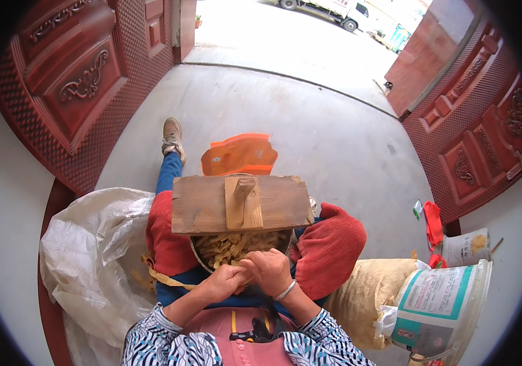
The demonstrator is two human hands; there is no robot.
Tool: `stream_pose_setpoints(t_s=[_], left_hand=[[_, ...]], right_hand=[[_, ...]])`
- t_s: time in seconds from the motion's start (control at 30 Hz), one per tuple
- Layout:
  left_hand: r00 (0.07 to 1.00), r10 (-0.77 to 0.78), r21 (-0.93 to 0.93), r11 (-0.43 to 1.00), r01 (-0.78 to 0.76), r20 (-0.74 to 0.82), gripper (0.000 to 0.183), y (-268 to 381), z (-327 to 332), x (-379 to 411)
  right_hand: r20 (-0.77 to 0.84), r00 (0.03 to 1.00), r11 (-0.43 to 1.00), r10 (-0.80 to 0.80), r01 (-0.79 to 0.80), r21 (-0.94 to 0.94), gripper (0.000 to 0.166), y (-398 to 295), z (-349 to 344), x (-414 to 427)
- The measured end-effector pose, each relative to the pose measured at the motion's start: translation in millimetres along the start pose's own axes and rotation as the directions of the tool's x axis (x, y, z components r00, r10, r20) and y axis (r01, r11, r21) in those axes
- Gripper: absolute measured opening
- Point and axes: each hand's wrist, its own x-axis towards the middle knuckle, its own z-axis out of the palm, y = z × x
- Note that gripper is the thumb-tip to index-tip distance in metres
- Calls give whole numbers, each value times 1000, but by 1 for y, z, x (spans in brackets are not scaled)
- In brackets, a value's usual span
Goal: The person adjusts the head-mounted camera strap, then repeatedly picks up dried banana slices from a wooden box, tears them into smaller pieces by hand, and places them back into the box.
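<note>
My left hand (226, 280) and my right hand (270, 271) meet over the near rim of a round container (199, 256) between my knees. Both have their fingers closed on a pale yellow flat strip (169, 279), which trails left across my lap; most of the part between the fingers is hidden. Short pale yellow pieces (238, 244) lie in the container. Across its far side rests a wooden board (201, 203) with a lighter wooden block (243, 212) and an upright peg on it.
A white woven plastic sack (101, 228) lies at left. An orange bag (240, 155) is on the floor beyond the board. At right are a tan sack (357, 293), a plastic bucket (443, 297) on its side and red packaging (433, 224). Red doors (91, 91) flank the doorway.
</note>
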Motion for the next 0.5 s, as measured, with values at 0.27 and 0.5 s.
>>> stream_pose_setpoints(t_s=[0.27, 0.5], left_hand=[[883, 442, 918, 394, -35, -156, 32, 41, -21, -13], [917, 397, 79, 915, -394, -26, 37, 52, -15, -3]], right_hand=[[393, 885, 891, 250, -369, 265, 28, 7, -10, -25], [681, 730, 323, 64, -660, 678, 27, -71, -93, 1]])
